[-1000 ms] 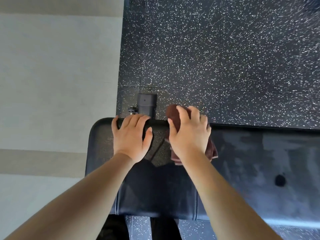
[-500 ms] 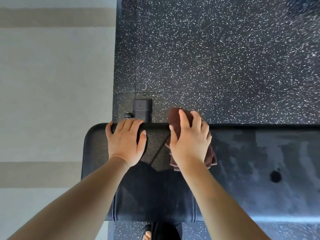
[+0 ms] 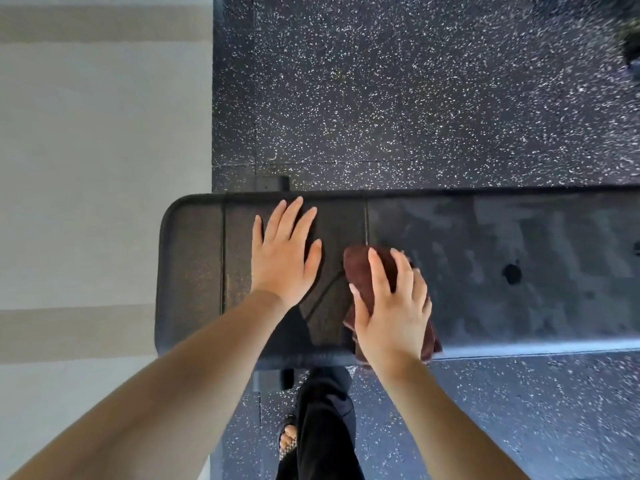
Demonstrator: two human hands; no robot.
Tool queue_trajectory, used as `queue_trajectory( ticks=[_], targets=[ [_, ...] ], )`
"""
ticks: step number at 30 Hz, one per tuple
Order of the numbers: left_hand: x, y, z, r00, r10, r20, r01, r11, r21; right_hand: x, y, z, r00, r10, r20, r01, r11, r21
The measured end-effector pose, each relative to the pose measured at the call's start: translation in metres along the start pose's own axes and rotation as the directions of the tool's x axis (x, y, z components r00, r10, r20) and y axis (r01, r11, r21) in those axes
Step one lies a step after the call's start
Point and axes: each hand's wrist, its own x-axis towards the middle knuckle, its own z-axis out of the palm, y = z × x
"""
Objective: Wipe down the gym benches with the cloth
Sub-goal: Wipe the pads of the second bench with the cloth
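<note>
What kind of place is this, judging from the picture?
Most likely a gym: a long black padded bench stands on dark speckled rubber flooring, and the right hand holds a maroon cloth against it.

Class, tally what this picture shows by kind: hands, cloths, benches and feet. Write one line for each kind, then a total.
hands: 2, the left hand and the right hand
cloth: 1
bench: 1
foot: 1
Total: 5
</note>
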Motion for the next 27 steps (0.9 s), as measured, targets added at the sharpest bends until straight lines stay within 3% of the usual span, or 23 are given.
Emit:
queue_trajectory(
  ticks=[7,16,21,27],
  targets=[
    [0.002,-0.003,0.013,0.997,-0.014,-0.078,0.018,0.999,0.042,0.074,-0.013,0.014,0.994,0.088,-0.057,-0.082,0.991,0.104],
    [0.001,-0.002,0.013,0.994,-0.007,-0.109,0.012,0.999,0.048,-0.038,0.017,0.01,0.999,-0.028,-0.03,0.031,0.994,0.103],
    [0.002,-0.003,0.015,0.99,0.005,-0.139,0.001,0.999,0.042,-0.004,0.005,0.009,0.996,0.06,-0.063,-0.053,0.992,0.114],
    [0.002,-0.004,0.015,0.988,0.015,-0.156,-0.009,0.999,0.039,0.027,0.001,0.01,0.998,0.056,-0.03,-0.051,0.988,0.147]
  ],
)
